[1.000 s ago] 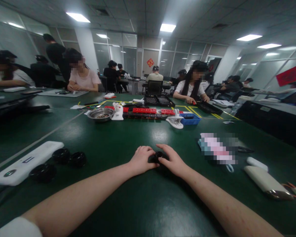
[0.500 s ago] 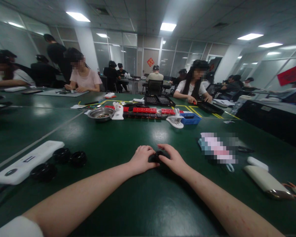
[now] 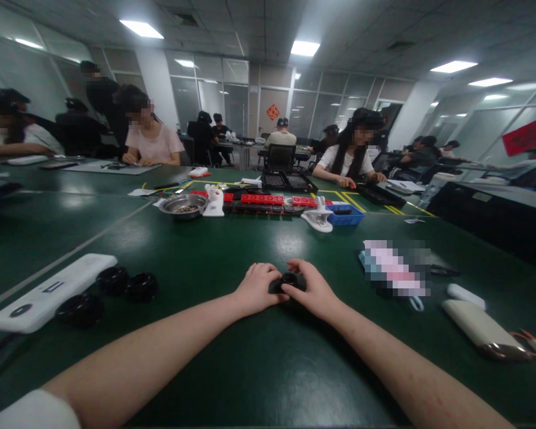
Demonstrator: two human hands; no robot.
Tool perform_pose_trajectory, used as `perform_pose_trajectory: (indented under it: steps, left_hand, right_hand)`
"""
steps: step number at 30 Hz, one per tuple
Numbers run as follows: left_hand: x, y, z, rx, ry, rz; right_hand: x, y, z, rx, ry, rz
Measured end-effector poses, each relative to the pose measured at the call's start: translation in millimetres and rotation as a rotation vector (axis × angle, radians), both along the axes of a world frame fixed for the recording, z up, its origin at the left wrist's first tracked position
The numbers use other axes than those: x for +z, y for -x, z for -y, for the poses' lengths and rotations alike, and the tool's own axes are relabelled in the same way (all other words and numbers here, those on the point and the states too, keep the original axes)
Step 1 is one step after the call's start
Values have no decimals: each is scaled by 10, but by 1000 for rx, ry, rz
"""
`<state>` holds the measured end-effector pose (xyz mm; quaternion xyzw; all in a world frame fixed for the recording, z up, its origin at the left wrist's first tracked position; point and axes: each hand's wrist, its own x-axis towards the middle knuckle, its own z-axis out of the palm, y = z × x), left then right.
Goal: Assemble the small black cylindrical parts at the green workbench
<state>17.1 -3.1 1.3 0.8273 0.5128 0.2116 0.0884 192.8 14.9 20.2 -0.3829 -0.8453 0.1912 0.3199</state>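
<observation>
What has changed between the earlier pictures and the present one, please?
Very little: the right hand shifted slightly on the black part, its thumb a bit further left, and more of the part's top shows. Nothing was newly grasped or released. The left hand stays on the part; the three black round pieces and metal bowl stayed put.

The left arm (image 3: pixel 161 354) wears a white sleeve (image 3: pixel 33 412).

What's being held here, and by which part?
A small black rounded piece, by its sides: the left grip at its left, the right grip at its right.
</observation>
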Motion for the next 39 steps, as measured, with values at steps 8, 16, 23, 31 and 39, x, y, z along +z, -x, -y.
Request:
perform_pose_trajectory:
  steps: [8, 16, 23, 31, 39]
  left_hand:
    - [-7, 3, -5, -9, -15, 2]
    - [-24, 8, -10, -6, -7, 14]
    - [-9, 4, -5, -8, 7, 32]
    - [-29, 8, -11, -3, -1, 22]
    - [-40, 10, -23, -15, -28, 13]
  right_hand:
    - [22, -9, -13, 94, 17, 49]
    - [-4, 7, -12, -32, 1, -10]
    - [-21, -20, -45, 132, 91, -25]
    - [-57, -2, -44, -66, -5, 6]
    - [-8, 10, -26, 93, 29, 39]
